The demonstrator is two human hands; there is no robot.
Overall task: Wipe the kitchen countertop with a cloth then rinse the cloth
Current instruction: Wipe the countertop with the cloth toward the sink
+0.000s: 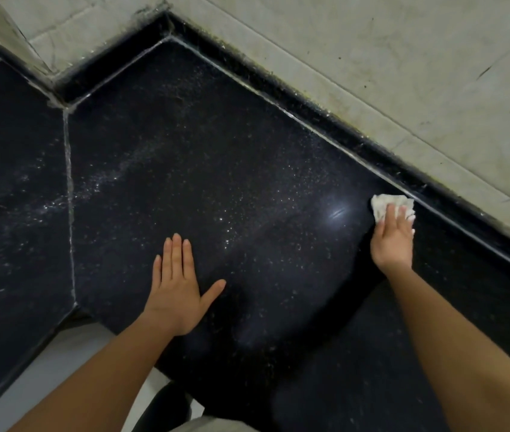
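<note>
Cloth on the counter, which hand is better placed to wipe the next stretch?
Right. The right hand presses the cloth onto the countertop near the back edge; the left hand lies flat and bare, away from it.

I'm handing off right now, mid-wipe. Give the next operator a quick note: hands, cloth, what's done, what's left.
Left hand: flat on the countertop, fingers straight, holding nothing.
Right hand: fingers straight, pressing the white cloth onto the countertop beside the raised back edge, far right.
Done: wiping under way; extent unclear.
Left: pale streak and speckles toward the left seam likely need wiping; then rinse the cloth. No sink in view.
</note>
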